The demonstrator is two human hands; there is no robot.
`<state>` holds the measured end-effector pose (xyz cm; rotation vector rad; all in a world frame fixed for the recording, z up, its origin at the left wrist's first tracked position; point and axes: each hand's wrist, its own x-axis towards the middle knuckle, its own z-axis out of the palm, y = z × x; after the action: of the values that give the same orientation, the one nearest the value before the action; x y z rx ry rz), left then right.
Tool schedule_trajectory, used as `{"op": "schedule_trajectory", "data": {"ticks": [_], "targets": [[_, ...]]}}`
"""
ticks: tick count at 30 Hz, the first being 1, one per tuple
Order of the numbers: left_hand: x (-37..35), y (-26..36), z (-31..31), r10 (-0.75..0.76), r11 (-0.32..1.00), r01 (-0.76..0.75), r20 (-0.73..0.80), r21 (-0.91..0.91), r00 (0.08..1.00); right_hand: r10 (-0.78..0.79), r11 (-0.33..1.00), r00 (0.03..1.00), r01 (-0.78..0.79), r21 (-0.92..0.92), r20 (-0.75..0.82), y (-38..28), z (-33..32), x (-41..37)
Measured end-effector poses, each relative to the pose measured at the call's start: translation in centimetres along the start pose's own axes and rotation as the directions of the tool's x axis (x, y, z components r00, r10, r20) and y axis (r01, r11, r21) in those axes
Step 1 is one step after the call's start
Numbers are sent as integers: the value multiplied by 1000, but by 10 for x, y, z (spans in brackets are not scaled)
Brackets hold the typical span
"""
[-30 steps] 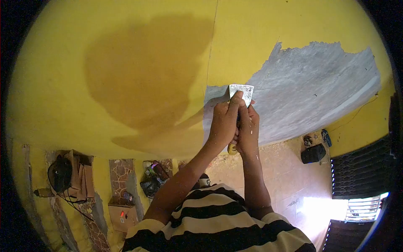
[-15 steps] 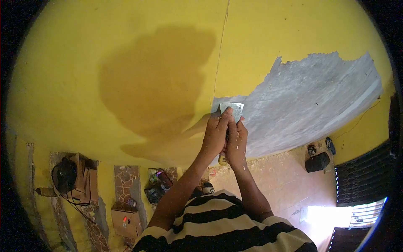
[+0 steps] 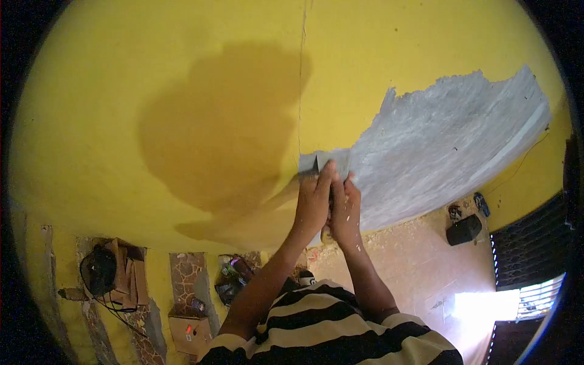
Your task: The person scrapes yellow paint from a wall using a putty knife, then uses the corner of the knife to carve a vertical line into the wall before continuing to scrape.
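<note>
Both my hands are wrapped around one paint scraper (image 3: 342, 160), its wide metal blade pointing up the wall. My left hand (image 3: 311, 204) grips it from the left, with a finger laid along the blade. My right hand (image 3: 346, 213) closes on the handle from the right, and pale flecks dot its skin. The blade's top edge lies at the lower border of the yellow paint on the wall (image 3: 359, 67). A bare grey patch (image 3: 438, 140) spreads to the right of the blade. My hands hide most of the handle.
A thin crack runs up the wall above my hands. Paint flakes lie on the tiled floor (image 3: 395, 267) along the wall's foot. A black box (image 3: 463, 230) stands at the right; cardboard boxes (image 3: 131, 274), a black fan-like object (image 3: 98, 271) and bags (image 3: 230, 286) are at the lower left.
The blade has turned from bright to dull grey, its angle to the wall having changed. My hands sit slightly lower in view, and the whole view has shifted a little.
</note>
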<state>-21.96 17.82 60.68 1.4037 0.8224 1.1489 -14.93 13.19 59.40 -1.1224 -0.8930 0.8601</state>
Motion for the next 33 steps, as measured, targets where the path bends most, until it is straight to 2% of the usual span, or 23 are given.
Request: {"op": "schedule_trajectory", "data": {"ticks": [1, 3, 5, 7, 8, 12, 14, 18, 19, 21, 23, 25, 27, 28, 30, 33], "targets": [[-1, 6, 0, -17, 1000, 17, 3, -3, 1000, 15, 1000, 1000, -16, -5, -7, -4, 0, 0], [3, 13, 1, -48, 997, 53, 111, -49, 993, 23, 999, 999, -22, 30, -25, -12, 2, 3], [-1, 5, 3, -5, 996, 15, 112, -83, 994, 38, 999, 999, -38, 18, -12, -6, -1, 0], [-7, -3, 7, -87, 987, 89, 16, -134, 996, 13, 999, 1000, -13, 37, -21, 7, -2, -4], [-7, -4, 9, -78, 987, 76, -10, -145, 997, 37, 998, 998, -34, 61, -41, 9, -1, -4], [7, 20, 10, -20, 997, 25, 61, -77, 998, -46, 999, 999, 46, 2, -26, -14, -4, 11], [14, 42, 12, 30, 999, -28, 107, -24, 994, -33, 994, 999, 35, 99, -28, -29, -1, 16], [4, 30, 11, 3, 1000, -5, 94, 13, 996, -136, 991, 989, 136, 10, -52, -10, -4, 12], [1, 4, 15, 14, 999, -12, 61, -35, 998, -85, 996, 995, 86, 12, -54, -1, -8, 5], [2, 7, 16, 25, 997, -23, 25, -79, 999, -35, 999, 998, 36, 17, -54, -5, -12, 4], [2, 15, 16, -97, 995, 98, 81, -19, 992, 121, 992, 991, -123, 38, 63, -15, -20, 5], [5, 14, 18, -61, 995, 67, 81, -70, 995, 109, 991, 993, -112, 79, 43, -11, -17, 7], [6, 11, 16, 38, 998, -33, 89, -58, 995, 34, 991, 999, -36, 127, 16, -10, -12, 9], [5, 11, 17, 38, 998, -33, 89, -58, 995, 34, 991, 999, -35, 127, 15, -9, -12, 7], [-2, 12, 18, -97, 993, 101, 61, -63, 993, 27, 998, 999, -25, 59, -25, -4, -13, 4], [2, 7, 17, -55, 998, 53, 61, 21, 997, 71, 996, 997, -70, 50, -7, -5, -17, 5]]}}
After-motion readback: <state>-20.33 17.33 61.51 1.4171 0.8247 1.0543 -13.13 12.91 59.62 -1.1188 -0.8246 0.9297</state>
